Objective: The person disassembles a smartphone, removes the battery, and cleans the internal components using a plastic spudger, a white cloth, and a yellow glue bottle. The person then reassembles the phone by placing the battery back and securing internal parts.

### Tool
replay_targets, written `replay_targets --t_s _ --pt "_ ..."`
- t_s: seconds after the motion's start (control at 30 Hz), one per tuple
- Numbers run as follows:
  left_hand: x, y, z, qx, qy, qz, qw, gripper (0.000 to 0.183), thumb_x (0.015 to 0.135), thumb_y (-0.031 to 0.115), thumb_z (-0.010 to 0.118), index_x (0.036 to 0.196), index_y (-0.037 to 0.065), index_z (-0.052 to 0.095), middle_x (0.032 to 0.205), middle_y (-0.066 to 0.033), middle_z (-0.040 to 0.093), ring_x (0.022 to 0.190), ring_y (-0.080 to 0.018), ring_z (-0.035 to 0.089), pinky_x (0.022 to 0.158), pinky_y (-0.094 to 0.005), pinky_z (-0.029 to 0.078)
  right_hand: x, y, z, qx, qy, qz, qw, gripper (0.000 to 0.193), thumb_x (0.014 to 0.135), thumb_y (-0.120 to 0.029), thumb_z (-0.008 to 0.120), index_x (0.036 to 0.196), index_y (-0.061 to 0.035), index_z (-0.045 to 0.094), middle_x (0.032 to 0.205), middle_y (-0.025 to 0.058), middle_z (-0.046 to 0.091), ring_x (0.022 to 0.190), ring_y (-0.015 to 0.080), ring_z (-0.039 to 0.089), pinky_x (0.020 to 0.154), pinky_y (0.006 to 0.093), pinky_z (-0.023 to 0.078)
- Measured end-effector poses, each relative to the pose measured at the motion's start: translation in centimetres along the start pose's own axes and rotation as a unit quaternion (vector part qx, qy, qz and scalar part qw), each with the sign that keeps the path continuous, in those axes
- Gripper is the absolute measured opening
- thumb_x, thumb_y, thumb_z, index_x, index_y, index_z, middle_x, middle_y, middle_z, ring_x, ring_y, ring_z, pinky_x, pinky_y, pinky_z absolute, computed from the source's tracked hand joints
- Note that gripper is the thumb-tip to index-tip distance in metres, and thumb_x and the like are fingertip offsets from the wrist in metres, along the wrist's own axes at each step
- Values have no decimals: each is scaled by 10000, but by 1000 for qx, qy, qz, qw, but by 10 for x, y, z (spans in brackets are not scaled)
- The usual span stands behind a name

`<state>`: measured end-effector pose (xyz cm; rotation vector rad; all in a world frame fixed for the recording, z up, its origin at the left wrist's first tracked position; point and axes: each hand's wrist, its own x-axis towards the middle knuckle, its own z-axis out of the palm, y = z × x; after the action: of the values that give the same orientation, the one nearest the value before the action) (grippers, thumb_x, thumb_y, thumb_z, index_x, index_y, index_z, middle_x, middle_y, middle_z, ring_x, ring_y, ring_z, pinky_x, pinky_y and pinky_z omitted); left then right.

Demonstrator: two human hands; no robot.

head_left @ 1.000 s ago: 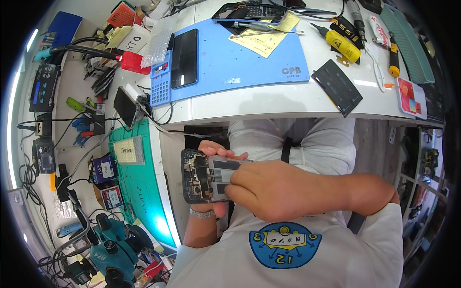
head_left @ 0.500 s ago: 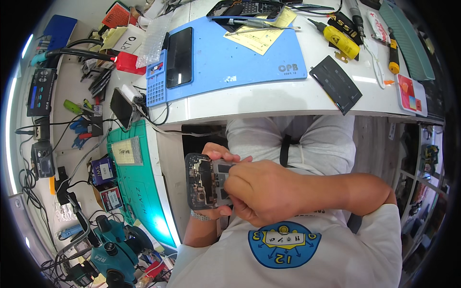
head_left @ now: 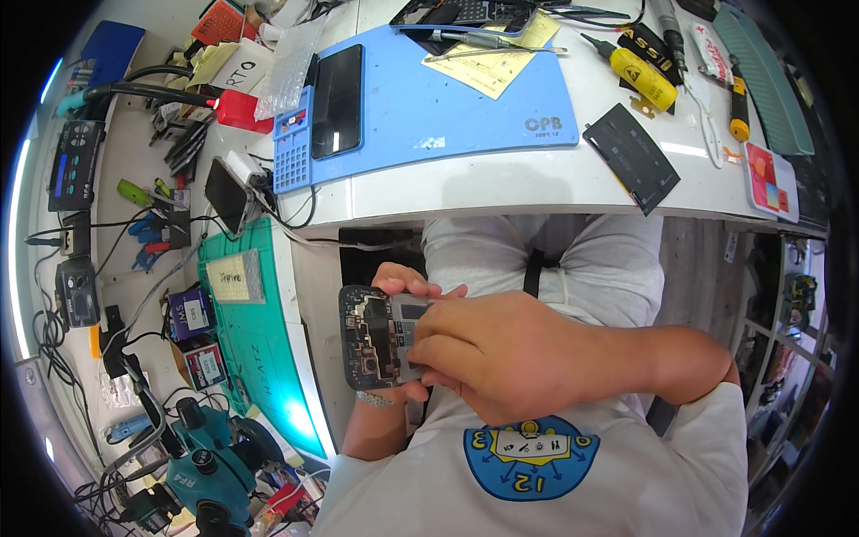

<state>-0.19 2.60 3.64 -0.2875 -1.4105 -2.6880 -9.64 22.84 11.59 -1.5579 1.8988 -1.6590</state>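
Note:
An opened smartphone (head_left: 365, 340), its inner boards and metal parts exposed, is held above my lap, in front of my shirt. My left hand (head_left: 403, 280) grips it from beneath, with fingers curled over the far edge and the thumb along the near edge. Over the phone's right part lies my right hand (head_left: 488, 349), its fingers pinched together against the inside. That hand covers much of the phone, and whatever its fingertips may hold is hidden.
The white table carries a blue mat (head_left: 447, 116) with a black phone screen (head_left: 337, 98), a flat black battery-like piece (head_left: 633, 159) and a yellow bottle (head_left: 642, 79). A green mat (head_left: 259, 331) and a teal microscope (head_left: 210, 465) are to the left.
The phone and my left hand have shifted slightly left. My right hand has turned a little and its fingers have moved slightly left over the phone's inside.

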Motion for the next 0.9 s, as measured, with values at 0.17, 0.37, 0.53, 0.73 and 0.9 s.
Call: replay_targets --t_s 0.17,0.37,0.53,0.73,0.9 --pt "2 -2 -1 -16 -24 19 999 1184 614 340 1142 1565 165 459 1415 -70 422 1441 -261 531 1313 -649 434 1 3 4 0 4 -23 1000 207 861 -125 769 987 12 678 989 158 661 924 350 702 797 446 604" --pt "11 -5 0 -3 -30 17 999 1192 601 326 1146 1557 158 453 1426 -67 438 1486 -245 527 1303 -650 445 -5 -2 -4 -80 20 -44 996 251 999 -243 709 934 -2 684 943 149 671 920 328 702 814 437 566" --pt "-1 0 12 39 47 15 998 1231 548 485 1132 1530 158 464 1373 -77 449 1363 -234 578 1266 -612 500 -4 -12 10 -123 -12 -48 991 310 1048 -287 678 942 4 687 911 159 685 909 324 698 831 456 546" --pt "3 -7 13 78 9 2 997 1251 566 557 1096 1566 110 491 1376 -122 469 1340 -278 596 1225 -618 537 -12 -6 11 -16 -49 33 998 251 998 -233 695 933 8 668 921 183 681 899 350 686 837 465 542" --pt "6 2 6 92 -18 -12 996 1138 622 446 1125 1519 83 525 1343 -133 502 1346 -281 607 1219 -631 542 -12 -1 11 -9 5 8 1000 223 923 -178 744 945 13 632 944 187 642 898 372 648 843 469 539"
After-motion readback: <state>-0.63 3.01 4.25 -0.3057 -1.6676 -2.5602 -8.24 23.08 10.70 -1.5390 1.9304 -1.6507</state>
